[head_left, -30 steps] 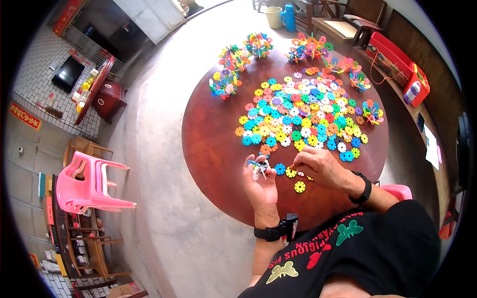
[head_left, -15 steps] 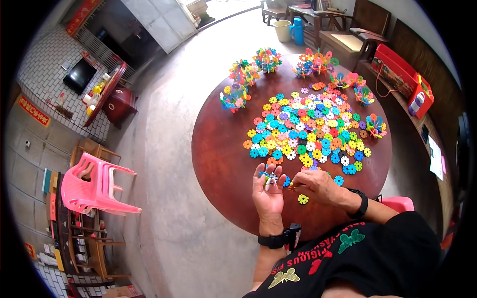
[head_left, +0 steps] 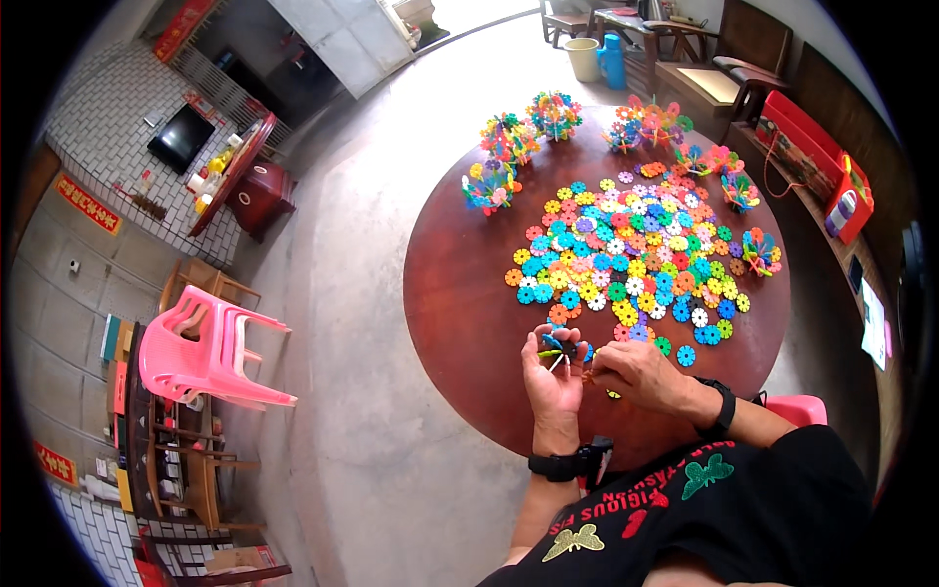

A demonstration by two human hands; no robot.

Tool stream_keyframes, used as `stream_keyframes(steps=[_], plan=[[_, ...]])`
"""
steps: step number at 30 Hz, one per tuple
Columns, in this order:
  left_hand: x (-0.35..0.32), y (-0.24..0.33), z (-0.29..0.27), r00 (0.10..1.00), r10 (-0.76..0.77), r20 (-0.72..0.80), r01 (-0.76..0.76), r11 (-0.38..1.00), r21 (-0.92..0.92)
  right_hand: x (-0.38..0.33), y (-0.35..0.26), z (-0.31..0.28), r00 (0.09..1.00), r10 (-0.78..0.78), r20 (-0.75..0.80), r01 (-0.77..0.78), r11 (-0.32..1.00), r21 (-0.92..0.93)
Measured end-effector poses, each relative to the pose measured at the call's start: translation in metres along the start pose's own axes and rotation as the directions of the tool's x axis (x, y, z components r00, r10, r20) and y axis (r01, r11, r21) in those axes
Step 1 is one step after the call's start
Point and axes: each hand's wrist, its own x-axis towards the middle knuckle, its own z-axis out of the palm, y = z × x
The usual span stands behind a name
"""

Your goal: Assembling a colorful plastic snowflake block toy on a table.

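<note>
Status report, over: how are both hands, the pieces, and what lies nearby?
Left hand: palm up, holding multicoloured cluster of plastic pieces. Right hand: pinching small orange plastic piece, close beside. Loose multicoloured flower-shaped plastic discs: spread beyond both hands.

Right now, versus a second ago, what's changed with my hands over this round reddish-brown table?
Your right hand has moved left and toward you, nearer your left hand, and now partly covers a yellow flower-shaped plastic disc. Neither hand visibly took or released anything: the left keeps its multicoloured plastic cluster, the right its orange plastic piece. The heap of colourful plastic discs stayed.
</note>
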Motion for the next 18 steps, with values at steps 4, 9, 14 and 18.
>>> stream_keyframes(steps=[4,9,14,18], plan=[[0.012,0.002,-0.008,0.993,-0.021,0.117,0.031,0.996,-0.082,0.009,0.010,-0.006,0.997,0.009,-0.074,-0.010,1.000,-0.019],[0.013,0.007,-0.001,0.992,-0.005,0.125,0.025,0.987,-0.160,0.019,0.010,-0.015,0.988,0.035,-0.149,-0.042,0.998,-0.041],[0.013,0.000,0.000,0.996,0.012,0.090,0.004,0.985,-0.172,0.015,0.010,-0.006,0.986,0.072,-0.148,-0.079,0.996,-0.040],[0.011,-0.004,-0.006,0.996,-0.022,0.087,0.037,0.983,-0.180,0.014,0.008,-0.003,0.986,0.057,-0.158,-0.065,0.997,-0.045]])
